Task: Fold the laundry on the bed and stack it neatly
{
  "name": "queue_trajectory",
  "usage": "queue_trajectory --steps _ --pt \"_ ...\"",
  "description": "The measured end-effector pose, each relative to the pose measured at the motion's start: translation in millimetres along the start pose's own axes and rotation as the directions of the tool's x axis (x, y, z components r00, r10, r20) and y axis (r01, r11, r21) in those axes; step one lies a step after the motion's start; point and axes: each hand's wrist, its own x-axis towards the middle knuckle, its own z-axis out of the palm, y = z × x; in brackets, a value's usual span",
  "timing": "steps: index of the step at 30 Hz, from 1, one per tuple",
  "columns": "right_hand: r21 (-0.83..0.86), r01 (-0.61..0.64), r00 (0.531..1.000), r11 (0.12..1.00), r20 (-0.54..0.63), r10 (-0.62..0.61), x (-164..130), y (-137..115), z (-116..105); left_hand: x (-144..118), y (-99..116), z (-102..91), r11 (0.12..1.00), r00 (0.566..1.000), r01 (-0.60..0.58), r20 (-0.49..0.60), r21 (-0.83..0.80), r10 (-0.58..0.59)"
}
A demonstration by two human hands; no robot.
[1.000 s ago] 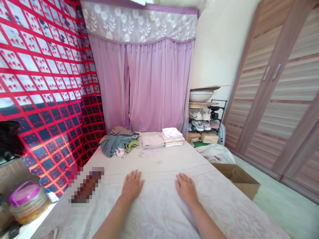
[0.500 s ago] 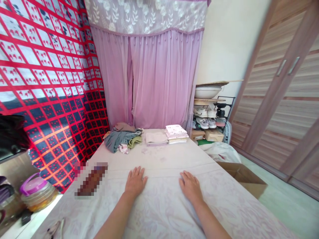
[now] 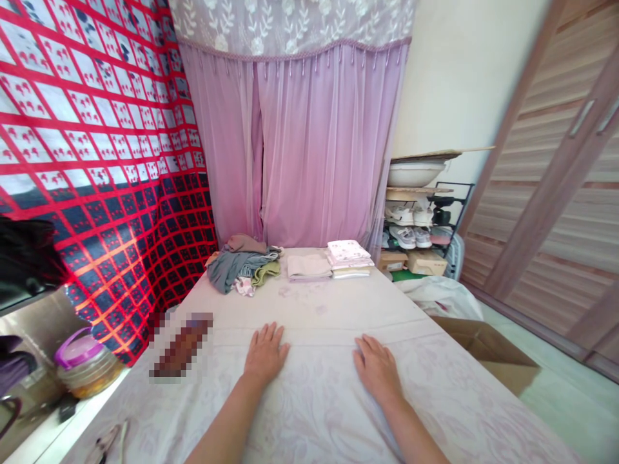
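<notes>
My left hand (image 3: 265, 354) lies palm down on the pale floral bedsheet (image 3: 319, 386), its fingers stretched and slightly spread. To its right, across a stretch of sheet, my right hand (image 3: 378, 367) rests flat as well, fingers extended. Neither hand holds anything. Beyond them, at the far end of the bed, is a loose heap of clothes (image 3: 242, 264) in grey, brown and green. A folded beige cloth (image 3: 309, 267) lies right of the heap, touching or very near a stack of folded fabrics (image 3: 349, 255) with a white printed piece on top.
A pixelated, brownish item (image 3: 181, 348) is on the bed's left side. Beside the bed at left stands a jar with a purple lid (image 3: 87, 361). On the right are an open cardboard box (image 3: 503, 361), a shoe rack (image 3: 420, 219) and a wooden wardrobe (image 3: 556, 174). Purple curtains (image 3: 314, 154) hang behind.
The camera view has shifted slightly, so the room's right side appears farther right. Both hands stay flat on the sheet, with the right one a little farther from the left in the picture.
</notes>
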Motion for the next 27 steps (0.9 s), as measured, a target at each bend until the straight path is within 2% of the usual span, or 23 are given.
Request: queue_trajectory --steps 4,8,10,13,17,19,23,27 --pt "0.004 0.013 1.000 1.000 -0.014 -0.013 4.6 3.7 -2.9 -0.1 -0.4 2.2 1.000 1.000 0.007 0.003 0.000 -0.007" --pt "0.006 0.005 0.998 1.000 0.055 -0.005 26.2 7.3 -20.3 0.5 -0.5 0.9 1.000 1.000 0.015 -0.003 -0.014 -0.015" --pt "0.006 -0.019 0.997 1.000 0.080 0.018 40.6 5.9 -28.5 2.5 -0.8 -3.4 1.000 1.000 0.015 -0.017 -0.020 -0.015" --pt "0.060 -0.010 0.998 0.998 0.057 0.006 58.7 -1.9 -31.4 9.3 -1.0 -15.1 1.000 1.000 -0.006 -0.019 -0.023 0.006" --pt "0.157 0.036 0.998 0.987 0.052 -0.044 69.9 -19.0 -20.2 23.5 -0.7 -30.5 1.000 1.000 -0.010 0.016 -0.011 0.010" --pt "0.197 0.043 0.997 0.979 0.051 -0.054 73.1 -26.4 -13.1 31.0 -2.2 -32.9 1.000 1.000 -0.012 -0.003 -0.003 0.012" --pt "0.275 0.057 0.998 0.960 -0.008 -0.057 84.5 -30.3 0.0 43.3 -11.7 -26.7 1.000 0.995 0.008 -0.097 -0.006 -0.008" --pt "0.431 0.081 0.992 0.899 -0.118 -0.032 97.9 -18.6 17.3 50.7 -22.9 -18.1 0.995 0.993 0.076 -0.086 -0.064 -0.081"
